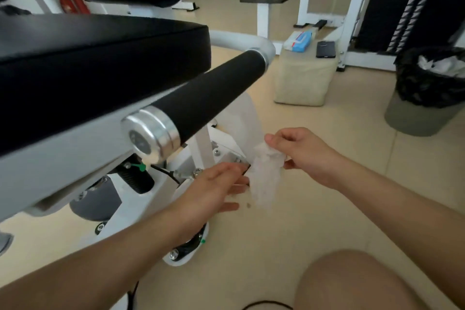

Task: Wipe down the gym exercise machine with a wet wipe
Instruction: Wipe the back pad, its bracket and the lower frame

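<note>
Head view — right hand (302, 156): fingers pinched on the top of the crumpled wet wipe (265, 181), which hangs low beside the exercise machine (63, 156), below its black roller grip (208, 98). Left hand (216, 185) — fingers straight, slightly apart, tips at the wipe's edge.

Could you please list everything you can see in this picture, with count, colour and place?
wet wipe: one, white, hanging, low centre
seat pad: one, black, upper left
foam roller: one, black, silver end cap, beside the pad
block: one, beige, on the floor
wipes pack: one, blue and white, on the block
phone: one, black, on the block beside the pack
bin: one, grey, black liner, far right
fire extinguishers: two, red, far left
left hand: one, open, beside the wipe
right hand: one, pinching the wipe's top
</note>
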Available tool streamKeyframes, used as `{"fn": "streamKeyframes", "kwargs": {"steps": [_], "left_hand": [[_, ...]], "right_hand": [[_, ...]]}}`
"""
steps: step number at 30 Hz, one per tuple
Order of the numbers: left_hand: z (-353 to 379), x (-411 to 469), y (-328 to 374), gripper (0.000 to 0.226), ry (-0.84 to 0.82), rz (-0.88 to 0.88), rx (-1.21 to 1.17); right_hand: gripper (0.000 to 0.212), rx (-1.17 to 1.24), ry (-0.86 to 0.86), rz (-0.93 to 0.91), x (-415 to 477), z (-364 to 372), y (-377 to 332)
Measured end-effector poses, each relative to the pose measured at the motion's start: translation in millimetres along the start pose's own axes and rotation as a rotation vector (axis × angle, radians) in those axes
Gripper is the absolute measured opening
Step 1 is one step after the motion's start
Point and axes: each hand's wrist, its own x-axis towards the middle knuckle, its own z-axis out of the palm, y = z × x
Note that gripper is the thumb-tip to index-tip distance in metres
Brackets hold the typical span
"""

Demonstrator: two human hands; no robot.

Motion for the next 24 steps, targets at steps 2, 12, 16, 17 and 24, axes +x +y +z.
{"fn": "streamKeyframes", "kwargs": {"steps": [2,12,16,17,24], "left_hand": [[7,5,11,0.038,-0.091,-0.077,-0.134],[62,83,22,0.036,-0.032,0.041,-0.013],[74,104,30,0.019,0.239,0.114,0.11],[76,109,33,0.02,0.339,0.157,0.247],[73,135,47,0.016,0.7,0.279,0.803]], "right_hand": [[0.034,-0.014,-0.037,0.018,-2,-1,-12],[0.047,0.206,0.158,0.102,30,-41,22],[0.047,0.221,0.24,0.285,59,-58,49],[0.044,0.21,0.272,0.292,66,-60,54],[0.021,0.081,0.268,-0.51,67,-19,62]]}}
